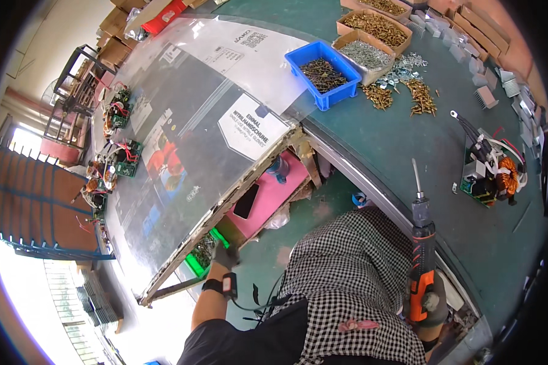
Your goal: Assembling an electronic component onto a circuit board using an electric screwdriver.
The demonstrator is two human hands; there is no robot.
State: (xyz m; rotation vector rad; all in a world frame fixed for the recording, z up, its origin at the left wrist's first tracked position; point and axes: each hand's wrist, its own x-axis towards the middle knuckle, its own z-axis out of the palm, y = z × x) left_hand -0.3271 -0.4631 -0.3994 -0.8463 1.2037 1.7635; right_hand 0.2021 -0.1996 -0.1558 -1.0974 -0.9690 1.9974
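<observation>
Biggest thing from where I'm standing: the smooth green bench (383, 146), its L wing under glossy clear plastic w/ rough, chipped edges. Next, a B&W checked cloth apron (347, 255) on the person. Then the orange/blk elec. driver (421, 261), slim steel bit pointing up & away, at the bench's near edge; gloved R hand (433, 301) clenched round its body. On the bench to the R, a circuit board (492, 170) w/ fat copper-wound ring & wires. Containers: cardboard box (402, 45) of brass screws; blue plastic tub (327, 100), approx. rectangular, w/ dark screws; small green bin (195, 266) of screws below the L wing. Gloved L hand (225, 255) is at that bin's edge; can't tell if it's gripping anything. Smallest: loose brass screws (421, 97), heaped nr the tub.
</observation>
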